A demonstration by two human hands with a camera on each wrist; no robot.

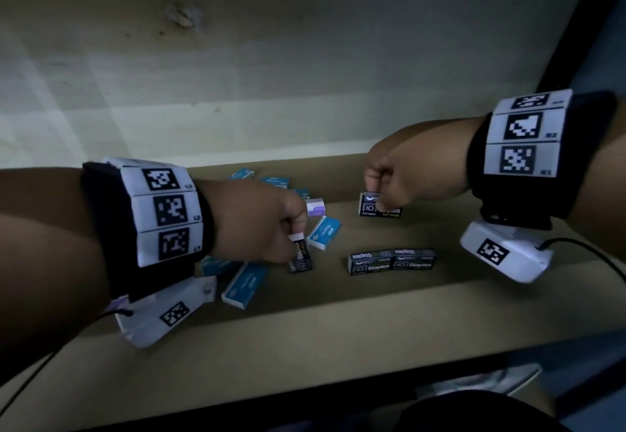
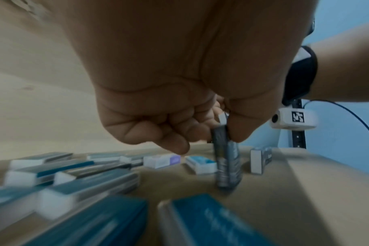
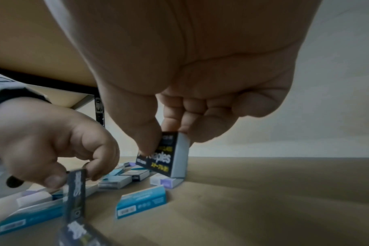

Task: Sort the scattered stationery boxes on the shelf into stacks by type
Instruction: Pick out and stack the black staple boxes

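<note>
The left hand (image 1: 257, 221) pinches a black staples box (image 1: 300, 255) by its upper end between thumb and forefinger, the other fingers curled into the palm; the box hangs upright from that pinch, and in the left wrist view its lower end seems to reach the shelf (image 1: 372, 299), though blur makes contact hard to judge. The right hand (image 1: 410, 174) pinches a second black box (image 1: 379, 206), thumb on its printed face and fingers behind, holding it upright; in the right wrist view its bottom edge sits at or just above the shelf surface. Between the two grips, nearer the person, two more black boxes (image 1: 392, 261) lie end to end and touching, on their long sides with "Staples" readable. Just beside the left hand's pinch, on the side toward the right hand, a blue box (image 1: 324, 232) lies tilted on the shelf. Just beyond the left fingers sits a white and purple box (image 1: 316, 207), and farther back several blue boxes (image 1: 271, 181) lie scattered. Below the left wrist, another blue box (image 1: 245, 285) lies flat, with others partly hidden under the wrist camera. Each wrist carries a black band with square printed markers.
</note>
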